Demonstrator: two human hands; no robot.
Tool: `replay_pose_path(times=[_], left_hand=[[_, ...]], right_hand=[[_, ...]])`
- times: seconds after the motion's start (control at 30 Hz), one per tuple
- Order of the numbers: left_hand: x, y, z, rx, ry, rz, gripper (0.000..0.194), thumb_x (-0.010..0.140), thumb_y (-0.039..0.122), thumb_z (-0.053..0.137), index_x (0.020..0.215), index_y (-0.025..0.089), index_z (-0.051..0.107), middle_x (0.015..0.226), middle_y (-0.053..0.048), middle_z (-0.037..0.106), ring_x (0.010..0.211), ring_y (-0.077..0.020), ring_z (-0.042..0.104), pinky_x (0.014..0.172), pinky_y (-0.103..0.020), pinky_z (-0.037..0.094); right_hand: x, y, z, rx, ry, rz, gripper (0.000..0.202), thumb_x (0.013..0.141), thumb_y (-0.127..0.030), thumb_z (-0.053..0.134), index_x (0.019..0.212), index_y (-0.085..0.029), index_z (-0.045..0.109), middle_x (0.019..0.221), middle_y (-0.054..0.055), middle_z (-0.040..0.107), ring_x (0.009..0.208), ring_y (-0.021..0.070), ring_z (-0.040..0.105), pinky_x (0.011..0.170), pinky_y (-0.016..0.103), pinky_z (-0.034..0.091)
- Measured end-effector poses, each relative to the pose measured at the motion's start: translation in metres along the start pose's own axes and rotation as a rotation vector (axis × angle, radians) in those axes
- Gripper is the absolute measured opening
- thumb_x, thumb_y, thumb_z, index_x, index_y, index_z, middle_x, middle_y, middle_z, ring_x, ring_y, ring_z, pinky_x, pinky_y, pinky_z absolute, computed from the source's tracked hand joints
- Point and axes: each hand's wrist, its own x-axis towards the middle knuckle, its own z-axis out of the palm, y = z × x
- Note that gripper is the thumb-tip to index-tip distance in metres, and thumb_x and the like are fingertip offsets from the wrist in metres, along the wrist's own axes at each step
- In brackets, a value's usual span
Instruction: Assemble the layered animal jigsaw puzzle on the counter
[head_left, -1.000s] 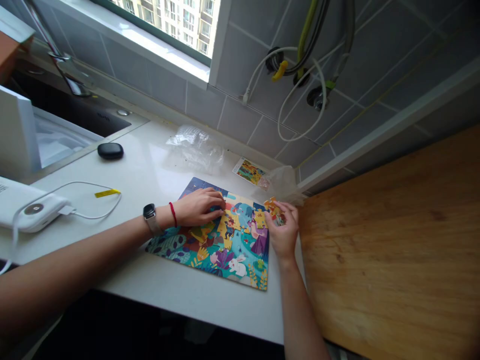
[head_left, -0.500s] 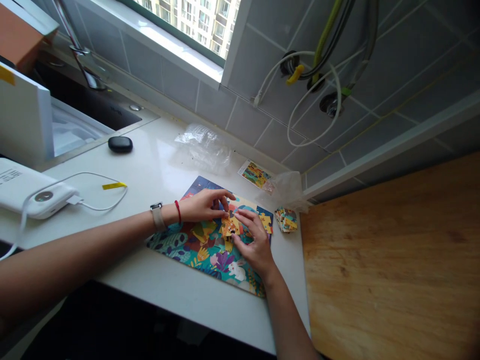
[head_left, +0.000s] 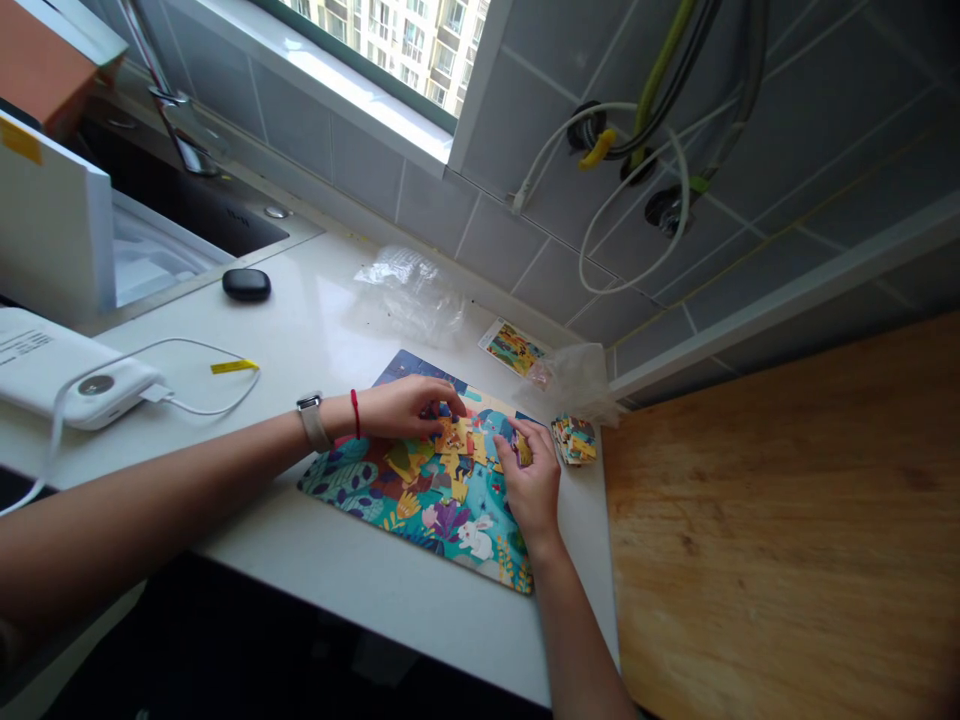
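Observation:
A colourful jigsaw puzzle lies on the white counter, with animals and plants on it. My left hand rests over its upper part, fingers bent and apart, beside an orange animal piece that lies on the board. At the puzzle's right edge my right hand has thumb and fingers around a yellow and purple puzzle piece. Part of that piece is hidden by the fingers. A small pile of loose puzzle pieces sits just right of this hand.
Behind the puzzle lie a picture card, a clear plastic bag and crumpled plastic wrap. A black case and a white power bank with its cable are at left. A wooden board borders the counter's right side.
My right hand has moved right from the orange piece to the yellow and purple piece. My left hand has drawn back slightly, and the orange piece now lies uncovered on the board.

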Motion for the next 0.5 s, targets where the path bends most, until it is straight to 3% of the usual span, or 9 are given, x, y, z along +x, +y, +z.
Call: replay_pose_path(times=[0.2,0.37,0.5], left_hand=[[-0.002,-0.002,-0.001,0.133,-0.075,0.030,0.043,0.083,0.011,0.066,0.124,0.020,0.075,0.122,-0.010,0.076,0.095,-0.0212,0.073,0.082,-0.032,0.060],[-0.002,-0.006,0.005,0.155,-0.053,0.062,0.062,0.081,0.004,0.068,0.138,0.028,0.070,0.143,-0.007,0.071,0.126,-0.0250,0.069,0.111,-0.041,0.055],[-0.002,-0.003,0.013,0.194,-0.043,0.068,0.050,0.087,0.007,0.068,0.132,0.027,0.074,0.136,-0.008,0.074,0.120,-0.0257,0.072,0.108,-0.040,0.056]], right_hand=[[0.000,0.002,0.001,0.048,-0.038,0.007,0.034,0.105,-0.044,0.055,0.112,-0.022,0.080,0.115,0.011,0.074,0.115,0.0263,0.069,0.104,0.044,0.054],[-0.001,-0.001,0.003,0.052,-0.125,-0.031,0.027,0.101,-0.043,0.061,0.109,-0.025,0.080,0.114,0.010,0.074,0.115,0.0259,0.069,0.106,0.044,0.054],[-0.001,-0.002,0.003,0.064,-0.162,-0.037,0.031,0.104,-0.045,0.057,0.110,-0.025,0.080,0.113,0.009,0.074,0.114,0.0250,0.069,0.106,0.043,0.054]])
